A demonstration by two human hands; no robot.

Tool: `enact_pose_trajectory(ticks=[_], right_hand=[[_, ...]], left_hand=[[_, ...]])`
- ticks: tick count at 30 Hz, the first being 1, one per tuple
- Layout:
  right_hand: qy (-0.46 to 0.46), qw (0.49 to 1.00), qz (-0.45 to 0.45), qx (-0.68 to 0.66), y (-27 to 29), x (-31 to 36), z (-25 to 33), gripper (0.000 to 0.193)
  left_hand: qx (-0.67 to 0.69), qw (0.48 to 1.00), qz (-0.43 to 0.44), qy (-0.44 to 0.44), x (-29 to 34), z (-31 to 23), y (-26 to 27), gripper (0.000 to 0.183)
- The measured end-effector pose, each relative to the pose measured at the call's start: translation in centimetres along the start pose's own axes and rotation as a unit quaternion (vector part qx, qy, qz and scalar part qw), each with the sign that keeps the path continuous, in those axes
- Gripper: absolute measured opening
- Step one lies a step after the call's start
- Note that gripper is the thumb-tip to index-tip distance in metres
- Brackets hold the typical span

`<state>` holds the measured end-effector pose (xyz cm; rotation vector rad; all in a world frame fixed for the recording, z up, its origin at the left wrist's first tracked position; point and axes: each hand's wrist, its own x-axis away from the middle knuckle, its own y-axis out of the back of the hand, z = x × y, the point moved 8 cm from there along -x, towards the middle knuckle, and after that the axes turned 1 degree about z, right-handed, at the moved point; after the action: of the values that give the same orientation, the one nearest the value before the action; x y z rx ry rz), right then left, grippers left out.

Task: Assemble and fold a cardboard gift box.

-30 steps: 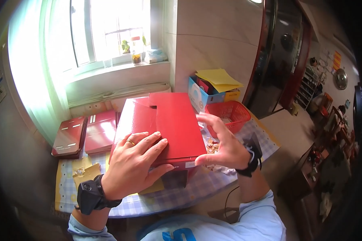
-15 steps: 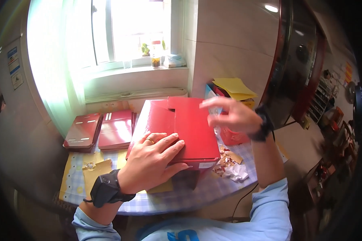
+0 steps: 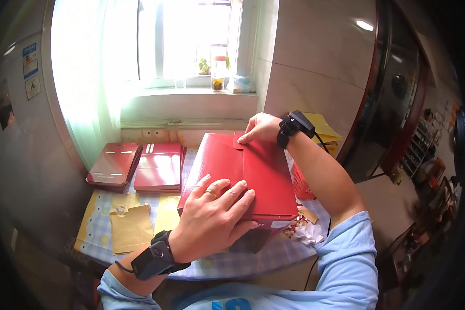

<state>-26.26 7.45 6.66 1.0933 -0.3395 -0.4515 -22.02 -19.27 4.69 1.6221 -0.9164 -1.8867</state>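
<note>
A red cardboard box [image 3: 269, 186] stands on the table, its top flaps lying over one another. My left hand [image 3: 212, 219] lies flat on the near left part of the lid, fingers spread and holding nothing. At the far edge my right hand [image 3: 261, 128] is closed on the tab of the box flap [image 3: 238, 140], thumb on top. The other fingers of that hand curl behind the edge, partly hidden. Left of the box are two stacks of flat red cartons, one stack [image 3: 113, 164] beside the other [image 3: 160, 168].
A checked tablecloth [image 3: 217, 267] covers the table. Torn brown paper [image 3: 132, 227] lies at the left. Crumpled white paper [image 3: 310, 233] and scraps lie right of the box, near a red plastic basket [image 3: 300, 185]. Yellow paper [image 3: 320, 126] is behind my right wrist.
My right hand has come down from above the box's right side to the tab at its far edge. The left hand stays flat on the lid. The view has shifted slightly.
</note>
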Motion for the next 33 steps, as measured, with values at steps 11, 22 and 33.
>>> enact_pose_trajectory(ticks=[11,22,33], right_hand=[[0.048,0.999,0.008,0.021,-0.5,-0.2,1.5,0.047],[0.128,0.981,-0.077,0.124,-1.5,2.6,2.5,0.039],[0.043,0.986,-0.041,0.154,-3.0,3.9,3.1,0.081]], left_hand=[[0.005,0.998,-0.063,0.023,0.7,0.2,0.2,0.052],[0.052,0.998,-0.039,-0.017,0.3,0.1,0.6,0.044],[0.068,0.993,-0.089,-0.036,1.0,1.2,1.1,0.050]])
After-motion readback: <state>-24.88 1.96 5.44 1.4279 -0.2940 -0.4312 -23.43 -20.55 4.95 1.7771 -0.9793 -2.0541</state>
